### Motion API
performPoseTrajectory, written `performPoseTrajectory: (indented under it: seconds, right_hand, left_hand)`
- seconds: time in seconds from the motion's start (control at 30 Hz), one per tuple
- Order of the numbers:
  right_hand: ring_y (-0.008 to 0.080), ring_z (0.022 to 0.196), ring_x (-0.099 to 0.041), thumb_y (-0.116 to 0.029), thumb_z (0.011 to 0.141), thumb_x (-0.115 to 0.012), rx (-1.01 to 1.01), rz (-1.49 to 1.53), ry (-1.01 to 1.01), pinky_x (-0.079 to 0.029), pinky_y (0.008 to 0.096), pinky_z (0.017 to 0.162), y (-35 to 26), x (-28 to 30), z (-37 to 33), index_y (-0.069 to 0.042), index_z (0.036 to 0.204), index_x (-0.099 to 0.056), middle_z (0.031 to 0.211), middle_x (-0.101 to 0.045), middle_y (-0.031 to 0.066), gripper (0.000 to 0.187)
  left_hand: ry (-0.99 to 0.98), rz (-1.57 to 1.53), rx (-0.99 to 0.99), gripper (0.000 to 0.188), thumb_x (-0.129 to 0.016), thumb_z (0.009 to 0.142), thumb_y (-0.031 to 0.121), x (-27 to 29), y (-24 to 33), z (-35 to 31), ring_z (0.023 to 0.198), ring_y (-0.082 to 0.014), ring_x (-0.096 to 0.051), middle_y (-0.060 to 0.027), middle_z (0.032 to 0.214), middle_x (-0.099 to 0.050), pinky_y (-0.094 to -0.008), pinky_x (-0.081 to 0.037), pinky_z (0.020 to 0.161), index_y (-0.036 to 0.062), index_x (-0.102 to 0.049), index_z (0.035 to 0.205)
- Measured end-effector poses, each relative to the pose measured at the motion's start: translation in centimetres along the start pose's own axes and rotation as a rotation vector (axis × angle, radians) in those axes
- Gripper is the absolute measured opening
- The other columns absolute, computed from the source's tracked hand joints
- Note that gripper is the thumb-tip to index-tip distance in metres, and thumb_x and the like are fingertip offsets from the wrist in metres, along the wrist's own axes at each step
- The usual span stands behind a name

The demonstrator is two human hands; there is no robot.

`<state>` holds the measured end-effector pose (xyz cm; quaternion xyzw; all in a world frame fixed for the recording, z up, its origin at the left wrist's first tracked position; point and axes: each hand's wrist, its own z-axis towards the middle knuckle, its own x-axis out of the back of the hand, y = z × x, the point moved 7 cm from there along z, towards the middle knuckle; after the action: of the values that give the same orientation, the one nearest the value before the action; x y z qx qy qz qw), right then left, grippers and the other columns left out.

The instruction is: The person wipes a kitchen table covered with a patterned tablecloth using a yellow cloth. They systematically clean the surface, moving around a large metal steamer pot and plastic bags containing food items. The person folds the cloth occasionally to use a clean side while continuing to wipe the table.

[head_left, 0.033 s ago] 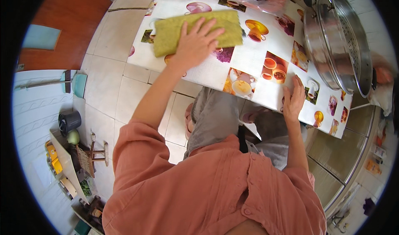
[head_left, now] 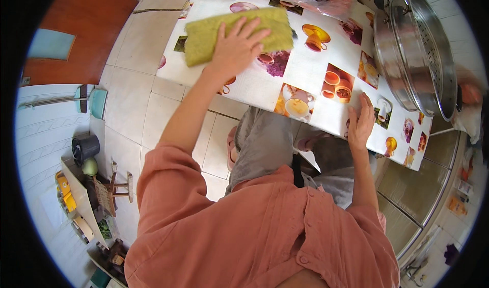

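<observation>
Bright daylight, sharp, fisheye-warped rim.

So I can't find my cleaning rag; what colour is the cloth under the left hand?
Yellow-green; the cloth shows best in the head view.

1. Left hand: palm down, flat, fingers spread and pointing up-right, away from the body.
2. Left arm: stretched far forward, nearly straight, forearm bare, salmon sleeve rolled to about the elbow.
3. Right hand: palm down, flat, fingers together, pointing forward, thumb tucked beside them.
4. Right arm: closer to the torso, forearm bare, running almost straight up from the sleeve.
5. Neither hand grips anything; both are open and pressed flat.
</observation>
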<state>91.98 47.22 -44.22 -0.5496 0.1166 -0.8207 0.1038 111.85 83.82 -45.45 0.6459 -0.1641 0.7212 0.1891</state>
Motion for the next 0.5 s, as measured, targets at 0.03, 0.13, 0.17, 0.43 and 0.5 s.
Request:
performPoseTrajectory:
  seconds: [0.03,0.13,0.17,0.43,0.5]
  right_hand:
    - [0.0373,0.134,-0.054,-0.022,0.1,-0.064,0.0,0.012,-0.004,-0.04,0.0484,0.11,-0.1,-0.1,0.0,-0.002,0.143,-0.055,0.147,-0.057,0.0175,0.048]
    - [0.0383,0.133,-0.054,-0.02,0.101,-0.063,0.0,0.035,-0.011,-0.04,0.0481,0.111,-0.1,0.1,0.2,-0.001,0.143,-0.055,0.146,-0.057,0.0185,0.047]
    - [0.0392,0.133,-0.054,-0.019,0.101,-0.062,0.003,0.038,-0.011,-0.04,0.0477,0.111,-0.2,0.2,0.3,-0.001,0.142,-0.055,0.146,-0.057,0.0194,0.046]
    - [0.039,0.132,-0.054,-0.021,0.103,-0.059,0.001,0.054,0.007,-0.041,0.047,0.111,-0.4,0.4,0.3,0.0,0.142,-0.055,0.146,-0.057,0.0197,0.044]
    - [0.0384,0.132,-0.054,-0.023,0.104,-0.059,0.012,0.043,0.012,-0.041,0.0468,0.11,-0.1,0.3,0.1,0.0,0.143,-0.054,0.147,-0.057,0.0195,0.045]
  left_hand:
    - [-0.004,0.012,0.048,0.05,-0.032,0.112,0.043,-0.2,-2.6,1.1,0.16,-0.0268,-0.023,0.0022,0.173,-0.025,-0.0673,-0.018,0.126,0.0361,-0.038,0.161]
    - [0.009,0.066,0.176,0.05,-0.037,0.11,0.044,-0.7,-8.3,1.7,0.158,-0.026,-0.026,0.0015,0.172,-0.029,-0.0685,-0.022,0.123,0.0357,-0.04,0.159]
    - [0.024,0.067,0.221,0.05,-0.037,0.109,0.044,-0.7,-10.1,1.3,0.157,-0.0258,-0.028,0.0014,0.171,-0.03,-0.0675,-0.023,0.123,0.0356,-0.041,0.159]
    - [0.222,0.047,0.358,0.047,-0.051,0.104,0.039,0.5,-13.0,-7.0,0.143,-0.0275,-0.045,-0.0002,0.159,-0.05,-0.0547,-0.034,0.115,0.0289,-0.055,0.15]
    - [0.242,0.061,0.381,0.047,-0.054,0.103,0.037,0.7,-11.1,-9.1,0.139,-0.0288,-0.047,0.0,0.157,-0.052,-0.053,-0.034,0.113,0.0281,-0.057,0.149]
